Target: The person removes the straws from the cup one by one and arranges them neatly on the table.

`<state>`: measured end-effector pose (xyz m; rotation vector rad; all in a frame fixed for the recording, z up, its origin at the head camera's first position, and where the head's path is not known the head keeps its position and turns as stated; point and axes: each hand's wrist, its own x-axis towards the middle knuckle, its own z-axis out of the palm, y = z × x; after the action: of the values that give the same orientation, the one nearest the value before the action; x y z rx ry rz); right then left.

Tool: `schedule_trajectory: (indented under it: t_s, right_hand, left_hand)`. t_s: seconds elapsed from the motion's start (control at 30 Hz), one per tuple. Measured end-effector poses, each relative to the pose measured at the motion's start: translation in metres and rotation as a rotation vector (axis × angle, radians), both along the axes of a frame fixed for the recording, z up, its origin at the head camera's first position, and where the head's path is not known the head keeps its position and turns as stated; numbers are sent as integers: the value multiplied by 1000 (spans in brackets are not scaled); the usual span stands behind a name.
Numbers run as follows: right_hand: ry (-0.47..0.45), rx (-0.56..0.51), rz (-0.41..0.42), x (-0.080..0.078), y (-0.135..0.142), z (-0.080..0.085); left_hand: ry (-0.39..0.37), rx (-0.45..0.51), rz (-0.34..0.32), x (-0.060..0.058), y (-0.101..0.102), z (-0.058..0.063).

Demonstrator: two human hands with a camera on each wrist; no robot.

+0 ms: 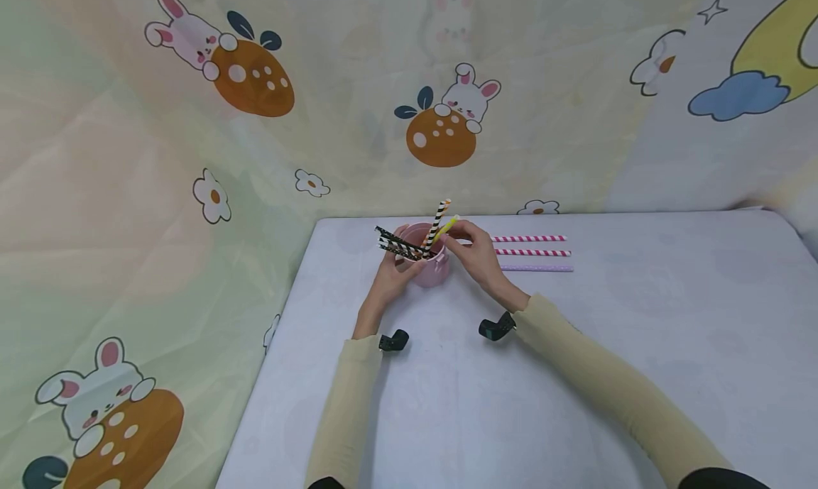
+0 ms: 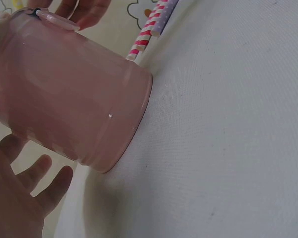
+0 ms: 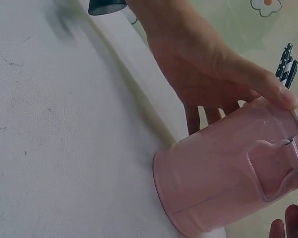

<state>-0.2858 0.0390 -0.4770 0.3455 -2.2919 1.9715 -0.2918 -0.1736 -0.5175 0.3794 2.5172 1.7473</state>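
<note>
A small pink bucket [image 1: 433, 272] stands upright on the white table, a handle on its side in the right wrist view. My left hand [image 1: 393, 276] holds it from the left, thumb at the rim and fingers round the side. Several black-and-white patterned straws [image 1: 399, 243] lean left out of its mouth, while a striped straw [image 1: 437, 226] rises more steeply. At the rim's right side, my right hand [image 1: 478, 253] pinches a yellow straw [image 1: 447, 228] between thumb and fingers. The yellow straw's lower end is hidden by the bucket.
Right of the bucket lie two red-and-white striped straws [image 1: 533, 253] and a purple straw [image 1: 540, 268], partly behind my right hand. A cloth printed with rabbits [image 1: 441, 138] hangs behind the table [image 1: 575, 375] and down its left side.
</note>
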Motion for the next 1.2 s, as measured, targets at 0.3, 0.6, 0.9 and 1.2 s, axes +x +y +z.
schedule_trajectory:
  t_s: [0.3,0.6,0.9,1.2]
  right_hand:
    - [7,-6,-24,-1,1,2]
    - [48,-25,-67,-15,4,-22]
    - [50,-35,-87,-14,12,-19]
    - [64,-71,-99,-11,20,-9]
  left_hand:
    - [2,-33,7,7,2,13]
    - [-3,-53,4,7,2,12]
    - [16,-58,10,7,2,13]
    - [42,-37,39,-12,-3,-25]
